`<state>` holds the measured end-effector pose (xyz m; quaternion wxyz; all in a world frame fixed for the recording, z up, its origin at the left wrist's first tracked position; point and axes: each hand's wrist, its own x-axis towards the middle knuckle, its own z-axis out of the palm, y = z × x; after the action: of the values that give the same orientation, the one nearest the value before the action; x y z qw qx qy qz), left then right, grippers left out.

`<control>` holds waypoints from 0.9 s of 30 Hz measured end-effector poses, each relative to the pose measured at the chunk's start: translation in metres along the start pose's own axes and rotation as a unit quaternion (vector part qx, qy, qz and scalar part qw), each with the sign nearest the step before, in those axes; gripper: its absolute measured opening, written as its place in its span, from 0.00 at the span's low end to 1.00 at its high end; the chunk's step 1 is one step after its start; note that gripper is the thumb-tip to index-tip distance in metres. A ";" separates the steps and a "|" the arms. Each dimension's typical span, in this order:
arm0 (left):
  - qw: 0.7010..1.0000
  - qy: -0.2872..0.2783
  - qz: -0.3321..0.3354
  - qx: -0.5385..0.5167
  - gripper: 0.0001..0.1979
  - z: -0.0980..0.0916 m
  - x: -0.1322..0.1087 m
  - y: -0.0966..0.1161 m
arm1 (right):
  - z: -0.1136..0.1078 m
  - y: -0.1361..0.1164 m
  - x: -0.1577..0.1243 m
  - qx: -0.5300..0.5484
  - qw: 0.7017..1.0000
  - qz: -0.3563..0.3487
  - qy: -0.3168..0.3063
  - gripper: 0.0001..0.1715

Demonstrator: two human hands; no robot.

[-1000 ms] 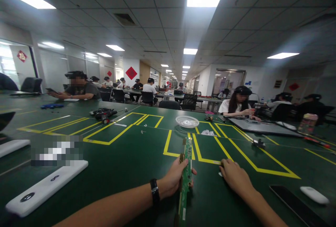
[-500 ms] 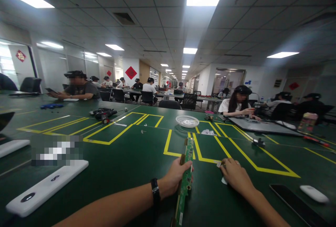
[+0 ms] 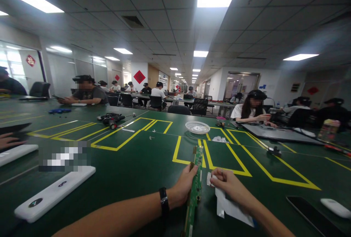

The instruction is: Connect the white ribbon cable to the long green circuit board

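Observation:
My left hand is wrapped round a long, narrow green circuit board, which stands tilted with its far end up and its near end running off the bottom of the view. A black band sits on that wrist. Just to the right of the board, my right hand pinches a thin white sheet. A small end of the sheet sticks out at the fingertips, and the rest hangs below the palm. The sheet's exact kind does not show.
A white plastic basket stands beyond the board. Yellow tape marks the green table. At right lie a phone and a white case; at left, a white power bank-like block. A power drill lies farther off. Co-workers sit around.
My right hand has come left towards the board and lifted the white sheet, which now shows far more. My left hand still grips the board. Another person's hand has appeared at far left.

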<state>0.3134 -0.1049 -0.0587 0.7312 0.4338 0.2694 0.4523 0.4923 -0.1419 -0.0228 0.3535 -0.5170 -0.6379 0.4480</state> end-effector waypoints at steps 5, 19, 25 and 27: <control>0.999 -0.035 0.010 0.008 0.21 0.002 -0.002 0.001 | 0.006 0.001 -0.002 0.078 0.996 0.024 -0.035 0.23; 1.000 -0.020 -0.022 0.009 0.20 0.003 -0.001 0.000 | 0.025 -0.002 -0.002 0.143 0.988 -0.031 -0.058 0.22; 0.999 -0.050 -0.017 -0.005 0.22 0.004 -0.004 0.002 | 0.022 0.003 -0.001 0.148 0.989 -0.020 -0.018 0.21; 0.999 -0.044 -0.021 0.002 0.21 0.006 -0.006 0.004 | 0.021 0.004 -0.002 0.135 0.991 -0.014 -0.006 0.20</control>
<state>0.3133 -0.1121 -0.0526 0.7511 0.4488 0.2465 0.4168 0.4744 -0.1476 -0.0336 0.4232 -0.4527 -0.5808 0.5280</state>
